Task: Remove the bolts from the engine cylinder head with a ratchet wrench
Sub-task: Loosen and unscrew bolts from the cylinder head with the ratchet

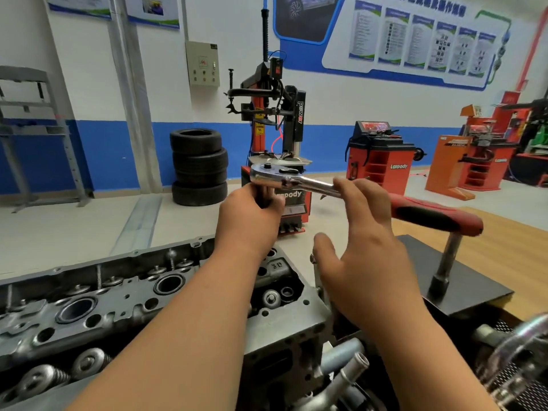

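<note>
The ratchet wrench (pixel 299 180), chrome with a red and black handle, is held level in the air above the right end of the grey engine cylinder head (pixel 124 295). My left hand (pixel 249 215) is closed around a dark socket or extension (pixel 263 197) directly under the ratchet's head. My right hand (pixel 364 250) has its fingers spread, fingertips resting on the chrome shaft and thumb well below it. Thin studs and bolts (pixel 171 256) stand along the cylinder head's far edge. Whether a bolt sits in the socket is hidden.
A metal bar with a dark socket end (pixel 440 280) stands on a black mat (pixel 480 289) to the right. Pipes and a mesh basket (pixel 510 378) lie at the bottom right. Valve springs (pixel 86 363) line the head's near side. Tyres (pixel 198 167) and red shop machines stand beyond.
</note>
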### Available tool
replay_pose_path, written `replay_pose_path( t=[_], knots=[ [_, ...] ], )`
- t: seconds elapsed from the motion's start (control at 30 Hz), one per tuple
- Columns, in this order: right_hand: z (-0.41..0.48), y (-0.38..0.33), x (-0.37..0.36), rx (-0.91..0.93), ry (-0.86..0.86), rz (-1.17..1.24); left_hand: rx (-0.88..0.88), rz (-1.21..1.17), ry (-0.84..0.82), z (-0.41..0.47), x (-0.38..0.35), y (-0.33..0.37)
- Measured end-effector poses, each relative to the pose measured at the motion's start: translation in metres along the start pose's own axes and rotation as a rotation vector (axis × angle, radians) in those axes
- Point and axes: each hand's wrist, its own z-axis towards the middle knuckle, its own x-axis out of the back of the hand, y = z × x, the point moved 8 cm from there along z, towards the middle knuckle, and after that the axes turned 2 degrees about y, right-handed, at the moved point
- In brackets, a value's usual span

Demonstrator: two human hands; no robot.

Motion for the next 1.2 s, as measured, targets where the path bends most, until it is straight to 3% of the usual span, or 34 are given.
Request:
replay_pose_path(
  t=[0.23,0.4,0.57,0.77,0.83,0.97,1.07,1.2],
  knots=[
    [-0.031,-0.052,0.008,0.089,-0.062,-0.075,-0.035,0.041,-0.021,0.000,0.004,0.004],
    [0.013,-0.002,-0.002,-0.026,0.020,-0.121,-0.027,-0.007,-0.079,-0.003,0.001,0.001],
    [0.087,0.030,-0.056,-0.130,-0.121,-0.106,-0.004,0.000,-0.149,-0.004,-0.003,0.001],
    [0.131,-0.007,-0.131,-0.039,-0.390,0.280,-0.017,0.022,-0.108,-0.006,0.008,-0.003],
    [0.130,-0.015,-0.140,0.002,-0.409,0.387,-0.009,0.020,-0.082,-0.005,0.011,-0.005],
    [0.122,-0.003,-0.142,-0.121,-0.386,0.593,-0.025,-0.004,-0.070,-0.005,0.011,-0.004],
    [0.115,0.011,-0.119,-0.138,-0.292,0.518,-0.044,0.018,-0.074,-0.007,0.008,-0.003],
    [0.088,0.024,-0.064,-0.096,-0.206,0.071,-0.059,0.039,-0.061,-0.007,0.007,-0.003]
  ],
)
